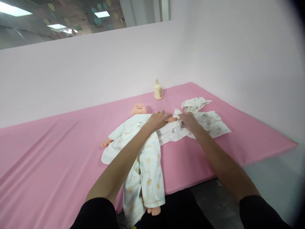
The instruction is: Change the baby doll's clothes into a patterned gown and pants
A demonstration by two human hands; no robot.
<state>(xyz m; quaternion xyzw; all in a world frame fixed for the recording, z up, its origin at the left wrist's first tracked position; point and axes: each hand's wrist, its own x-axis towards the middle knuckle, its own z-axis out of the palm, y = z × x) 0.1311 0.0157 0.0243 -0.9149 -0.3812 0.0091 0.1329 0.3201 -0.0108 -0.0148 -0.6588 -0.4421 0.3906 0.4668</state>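
A baby doll [138, 108] lies on its back in a white wrap top [133, 123] and printed trousers [150, 173]. Its arm on the right side stretches outward, with the small bare doll hand [172, 119] showing between my two hands. My left hand [157, 120] is closed over the sleeve just short of that doll hand, its index finger reaching along it. Just beyond the doll hand, my right hand [189, 121] pinches white printed cloth. The fingertips are partly hidden. White fabric [170, 132] hangs below both hands.
A pink-covered table [59, 149] carries everything, with white walls behind and at the right. A pump bottle [158, 91] stands near the back edge. Folded printed cloth [194, 104] and a spread printed garment [214, 124] lie at the right. The doll's feet overhang the front edge.
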